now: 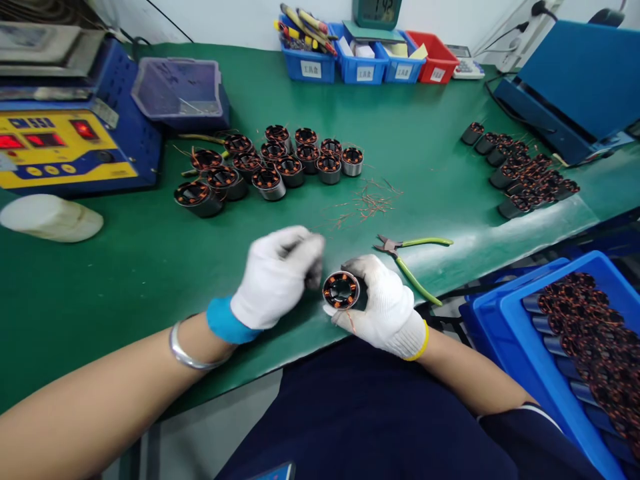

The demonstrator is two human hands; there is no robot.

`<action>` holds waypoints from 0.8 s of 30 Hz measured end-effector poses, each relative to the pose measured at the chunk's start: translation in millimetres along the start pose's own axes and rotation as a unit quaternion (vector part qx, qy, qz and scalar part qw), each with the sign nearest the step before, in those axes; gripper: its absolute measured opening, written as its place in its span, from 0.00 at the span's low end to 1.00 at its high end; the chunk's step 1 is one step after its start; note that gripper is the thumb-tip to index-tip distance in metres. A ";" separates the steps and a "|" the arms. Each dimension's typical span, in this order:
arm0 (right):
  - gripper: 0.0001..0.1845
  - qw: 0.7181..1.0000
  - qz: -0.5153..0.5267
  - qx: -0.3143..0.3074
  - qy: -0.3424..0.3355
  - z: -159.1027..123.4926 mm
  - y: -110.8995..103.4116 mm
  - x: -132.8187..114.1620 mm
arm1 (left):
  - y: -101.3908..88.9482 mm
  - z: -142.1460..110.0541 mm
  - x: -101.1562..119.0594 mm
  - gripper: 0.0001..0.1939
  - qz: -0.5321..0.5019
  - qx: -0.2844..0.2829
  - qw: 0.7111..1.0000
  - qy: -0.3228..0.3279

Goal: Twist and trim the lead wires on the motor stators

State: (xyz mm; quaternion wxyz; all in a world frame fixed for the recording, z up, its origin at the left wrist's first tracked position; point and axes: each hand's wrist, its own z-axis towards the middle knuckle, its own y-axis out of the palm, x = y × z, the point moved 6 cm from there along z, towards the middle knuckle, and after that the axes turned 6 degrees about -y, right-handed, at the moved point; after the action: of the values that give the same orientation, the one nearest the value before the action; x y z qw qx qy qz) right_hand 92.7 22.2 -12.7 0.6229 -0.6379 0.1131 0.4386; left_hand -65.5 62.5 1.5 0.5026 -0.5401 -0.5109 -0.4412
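My right hand [385, 303], in a white glove with a yellow cuff, grips a motor stator [341, 291] near the table's front edge. The stator's open end faces up, showing copper windings in a dark ring, and a thin copper wire hangs below it. Just left of the stator is my left hand [280, 273], gloved in white with a blue cuff. Its fingers are curled together and slightly blurred; whatever they may pinch is hidden. Diagonal cutters [391, 248] with green handles lie spread on the table beyond my right hand.
Several stators [290, 171] stand on the green table [165, 280], beside copper wire scraps [373, 202]. More stators [517, 175] sit at right, and others fill a blue crate [510, 320]. A soldering station [65, 143], white bottle [53, 218] and purple bin [183, 93] occupy the left.
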 end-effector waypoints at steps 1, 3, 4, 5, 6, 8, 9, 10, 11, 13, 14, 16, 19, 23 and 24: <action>0.28 1.000 -0.004 0.005 0.002 0.0 0.3 0.8 | -12.0 3.3 2.7 0.15 -0.044 0.064 0.997 0.024; 0.28 1.000 -0.014 0.023 0.006 0.2 0.3 2.5 | -33.4 7.7 5.0 0.16 -0.105 0.151 0.981 0.064; 0.28 0.999 -0.020 0.036 0.003 0.4 -0.2 3.0 | -37.3 9.6 4.3 0.17 -0.097 0.149 0.982 0.060; 0.28 0.998 -0.026 0.052 -0.002 0.5 -1.1 3.1 | -33.4 11.4 1.6 0.18 -0.062 0.100 0.993 0.031; 0.28 0.997 -0.030 0.067 -0.009 0.6 -2.1 2.9 | -24.5 10.6 -1.7 0.19 -0.007 0.027 1.000 -0.005; 0.28 0.996 -0.031 0.080 -0.023 0.5 -3.1 2.2 | -0.6 -0.5 -9.3 0.18 0.104 -0.135 0.983 -0.069; 0.28 0.996 -0.030 0.082 -0.028 0.4 -3.4 1.9 | 7.2 -6.8 -10.1 0.17 0.133 -0.174 0.972 -0.081; 0.28 0.996 -0.030 0.084 -0.032 0.1 -3.7 1.6 | 11.1 -10.6 -8.8 0.16 0.137 -0.181 0.970 -0.085; 0.28 0.995 -0.032 0.087 -0.034 -0.2 -4.2 1.4 | 9.3 -10.6 -4.9 0.16 0.112 -0.143 0.980 -0.076; 0.26 0.993 -0.043 0.099 -0.041 -0.5 -5.3 0.6 | -6.7 -5.4 4.5 0.15 0.003 -0.011 0.999 -0.037; 0.26 0.992 -0.048 0.104 -0.044 -0.3 -5.5 0.2 | -17.2 -2.6 6.8 0.15 -0.051 0.055 0.997 -0.017; 0.26 0.991 -0.052 0.112 -0.055 1.0 -5.0 -0.6 | -31.5 2.2 5.3 0.15 -0.106 0.126 0.986 -0.009; 0.28 0.988 -0.067 0.114 -0.077 4.3 -3.4 -2.6 | -22.9 4.3 -7.1 0.13 0.010 0.048 0.995 -0.085; 0.30 0.983 -0.131 0.069 -0.109 5.9 1.0 -5.2 | 1.2 -9.4 -17.7 0.27 0.166 -0.061 0.978 -0.111; 0.32 0.982 -0.143 0.054 -0.114 5.4 1.9 -5.1 | 4.0 -11.7 -18.3 0.29 0.167 -0.067 0.977 -0.113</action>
State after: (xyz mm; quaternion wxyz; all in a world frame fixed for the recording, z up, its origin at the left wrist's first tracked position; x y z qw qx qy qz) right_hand 86.1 24.6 -9.6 0.7215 -0.5588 -0.0278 0.4078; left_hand -62.7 49.0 -15.7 0.4707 -0.6965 -0.4366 -0.3205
